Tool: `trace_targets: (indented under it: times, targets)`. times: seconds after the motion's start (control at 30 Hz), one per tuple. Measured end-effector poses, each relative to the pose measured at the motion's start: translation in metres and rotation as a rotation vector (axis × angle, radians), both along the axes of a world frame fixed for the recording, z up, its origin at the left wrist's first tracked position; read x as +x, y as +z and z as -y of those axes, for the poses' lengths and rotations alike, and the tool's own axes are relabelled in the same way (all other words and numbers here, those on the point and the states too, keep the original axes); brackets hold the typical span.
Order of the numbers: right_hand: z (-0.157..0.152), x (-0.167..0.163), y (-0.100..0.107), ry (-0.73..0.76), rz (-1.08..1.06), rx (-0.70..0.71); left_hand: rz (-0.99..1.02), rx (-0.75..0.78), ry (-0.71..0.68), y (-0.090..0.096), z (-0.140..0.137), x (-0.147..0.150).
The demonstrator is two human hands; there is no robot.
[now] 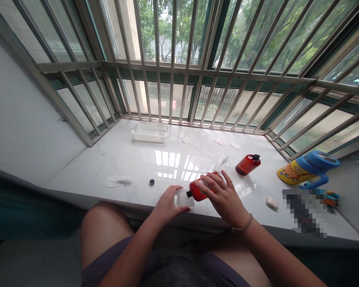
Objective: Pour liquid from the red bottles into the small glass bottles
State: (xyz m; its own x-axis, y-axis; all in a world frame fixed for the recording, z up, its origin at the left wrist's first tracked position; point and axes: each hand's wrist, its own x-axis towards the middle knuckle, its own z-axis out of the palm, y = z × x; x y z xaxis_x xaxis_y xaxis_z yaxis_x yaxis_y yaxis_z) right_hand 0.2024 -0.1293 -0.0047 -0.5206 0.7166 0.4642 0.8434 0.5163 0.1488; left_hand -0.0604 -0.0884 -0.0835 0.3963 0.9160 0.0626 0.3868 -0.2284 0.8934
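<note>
My left hand [168, 205] is wrapped round a small clear container [185, 198] near the front edge of the white sill. A red bottle [199, 191] lies tilted in my right hand [219, 195], its dark neck pointing left and down at the container's mouth. Whether liquid is flowing I cannot make out. To the left sits a small black cap [152, 182]. Behind the right hand is a clear plastic piece with a whitish nozzle [224, 160]. A second red-brown bottle [247, 164] with a black top stands further right.
A white perforated basket [151, 132] stands at the back by the barred window. On the right are a blue and yellow flask [308, 168], a pale soap-like piece [272, 203] and a blurred-out patch. Clear plastic wrapping [118, 181] lies left; whitish scraps [220, 142] lie at the back.
</note>
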Motion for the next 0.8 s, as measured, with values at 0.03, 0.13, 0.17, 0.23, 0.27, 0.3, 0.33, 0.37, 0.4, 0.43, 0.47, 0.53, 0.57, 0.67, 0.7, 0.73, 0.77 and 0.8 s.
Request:
trace_targets:
  times: [0.03,0.13,0.17,0.23,0.27,0.3,0.33,0.37,0.4,0.43,0.47,0.53,0.57,0.67,0.7,0.73,0.77,0.8]
  targets:
    - [0.001,-0.001,-0.004,-0.02,-0.027,-0.013,0.004,-0.006,0.006,0.001,0.0,0.0]
    - [0.005,-0.001,-0.019,-0.085,-0.127,-0.049,0.015,-0.03,0.03,0.001,0.001,0.0]
    - [0.006,-0.001,-0.024,-0.106,-0.165,-0.062,0.017,-0.039,0.037,0.001,0.002,0.0]
    - [0.007,0.001,-0.037,-0.143,-0.252,-0.074,0.019,-0.055,0.046,0.0,0.002,0.0]
    - [0.007,0.003,-0.045,-0.16,-0.305,-0.07,0.019,-0.06,0.049,0.0,0.002,-0.001]
    - [0.007,0.005,-0.052,-0.178,-0.366,-0.06,0.017,-0.061,0.051,0.001,0.002,-0.001]
    - [0.007,0.007,-0.059,-0.201,-0.433,-0.047,0.011,-0.059,0.051,0.002,0.001,-0.002]
    - [0.007,0.009,-0.066,-0.229,-0.5,-0.037,0.001,-0.053,0.05,0.003,0.0,-0.003]
    - [0.006,0.01,-0.073,-0.263,-0.566,-0.033,-0.014,-0.047,0.048,0.005,0.0,-0.003]
    - [0.006,0.012,-0.08,-0.302,-0.629,-0.039,-0.031,-0.041,0.045,0.007,-0.002,-0.004]
    - [0.006,0.013,-0.086,-0.345,-0.687,-0.057,-0.048,-0.039,0.041,0.009,-0.003,-0.005]
    - [0.005,0.013,-0.098,-0.415,-0.803,-0.12,-0.07,-0.042,0.035,0.012,-0.006,-0.006]
    - [0.005,0.013,-0.103,-0.437,-0.865,-0.162,-0.077,-0.043,0.033,0.013,-0.007,-0.006]
    - [0.001,0.011,-0.117,-0.452,-1.05,-0.294,-0.091,-0.039,0.03,0.012,-0.014,-0.008]
    - [-0.001,0.01,-0.121,-0.441,-1.1,-0.331,-0.095,-0.038,0.031,0.011,-0.016,-0.009]
    - [-0.003,0.009,-0.124,-0.427,-1.136,-0.355,-0.099,-0.039,0.033,0.01,-0.019,-0.009]
    - [-0.005,0.007,-0.127,-0.415,-1.152,-0.354,-0.101,-0.042,0.036,0.009,-0.021,-0.01]
    - [-0.007,0.006,-0.13,-0.401,-1.154,-0.34,-0.104,-0.045,0.038,0.007,-0.024,-0.01]
